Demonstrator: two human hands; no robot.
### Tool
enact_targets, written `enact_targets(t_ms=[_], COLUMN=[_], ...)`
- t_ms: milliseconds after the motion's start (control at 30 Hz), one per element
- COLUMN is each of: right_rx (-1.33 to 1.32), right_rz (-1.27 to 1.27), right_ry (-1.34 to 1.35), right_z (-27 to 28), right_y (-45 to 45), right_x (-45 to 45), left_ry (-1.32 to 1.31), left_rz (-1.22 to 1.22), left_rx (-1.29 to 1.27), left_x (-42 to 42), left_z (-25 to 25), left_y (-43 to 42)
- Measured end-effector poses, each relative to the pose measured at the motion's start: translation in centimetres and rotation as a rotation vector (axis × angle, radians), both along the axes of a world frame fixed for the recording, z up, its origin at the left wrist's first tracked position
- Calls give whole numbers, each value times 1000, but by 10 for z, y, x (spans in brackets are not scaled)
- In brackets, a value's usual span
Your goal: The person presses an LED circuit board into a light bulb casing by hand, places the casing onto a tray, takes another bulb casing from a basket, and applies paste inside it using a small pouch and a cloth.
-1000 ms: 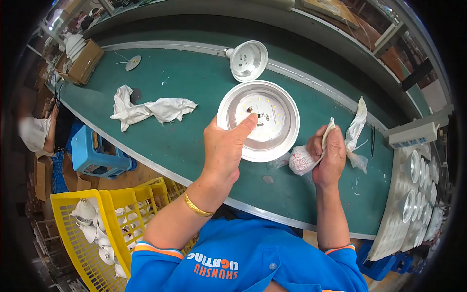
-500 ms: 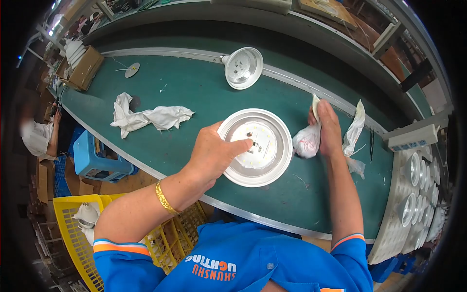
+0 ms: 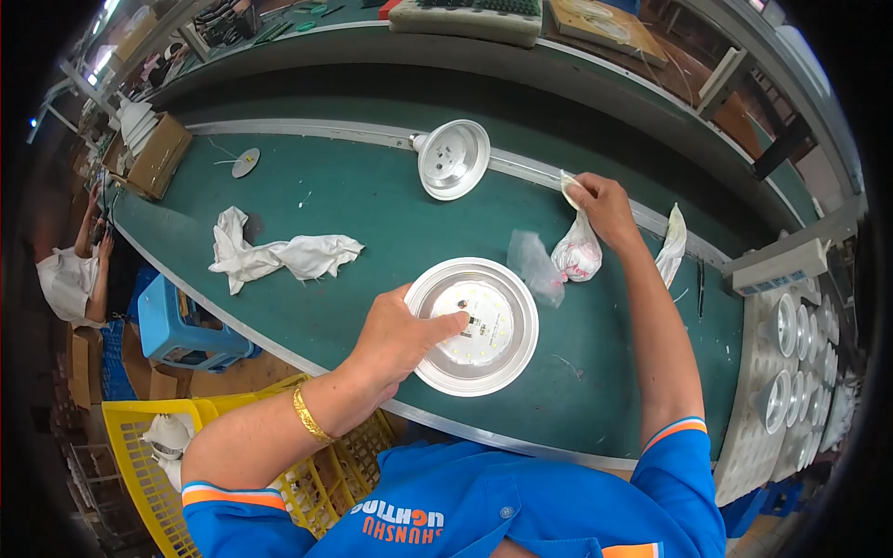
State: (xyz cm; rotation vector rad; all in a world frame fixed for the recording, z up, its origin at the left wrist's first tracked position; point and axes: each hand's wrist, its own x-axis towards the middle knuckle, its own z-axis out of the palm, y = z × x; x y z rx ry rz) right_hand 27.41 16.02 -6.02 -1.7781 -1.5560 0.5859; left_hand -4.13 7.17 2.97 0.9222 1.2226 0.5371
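My left hand grips the near-left rim of a round white lamp housing, its thumb lying over the LED board inside. The housing's open side faces up at me. In my right hand, a pinch of thumb and fingers holds the top of a white cloth-like bundle with reddish marks on its rounded lower end. Against that bundle's left side lies a clear plastic piece; whether they are joined I cannot tell. A second lamp housing rests tilted at the table's back edge.
A crumpled white cloth and a small disc with wires lie on the green table. Another white cloth strip is beyond my right forearm. Reflectors fill a right-hand rack. A yellow basket stands lower left; a person is far left.
My right hand has moved left and away from me with the bundle, and the clear plastic now shows beside it. The view has tilted upward. My left hand keeps its grip on the housing.
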Motion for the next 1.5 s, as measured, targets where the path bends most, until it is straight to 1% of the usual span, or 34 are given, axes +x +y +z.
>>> enact_targets(t_ms=[100,167,367,433,567,633,767,1267,1500], right_rx=[-47,-22,-71,-52,-34,17,-45,-30,-34], right_rz=[-21,-42,-44,-39,-34,-26,-27,-24,-55], right_ry=[-15,-57,-97,-151,-163,-179,-156,-120,-124], right_z=[-4,-11,-10,-12,-17,-24,-19,-19,-25], right_y=[12,17,20,20,20,22,21,21,23], right_x=[6,11,12,14,16,19,19,19,23], left_ry=[0,2,17,101,68,58,83,11,-60], left_rz=[-10,-18,-68,-101,-105,-107,-118,-135,-149], left_rx=[-25,-46,42,77,79,117,102,67,-19], left_x=[0,1,1,2,2,1,2,2,4], left_z=[1,1,-6,-7,-10,-12,-8,-4,-4], left_y=[1,1,3,4,3,2,3,0,-1])
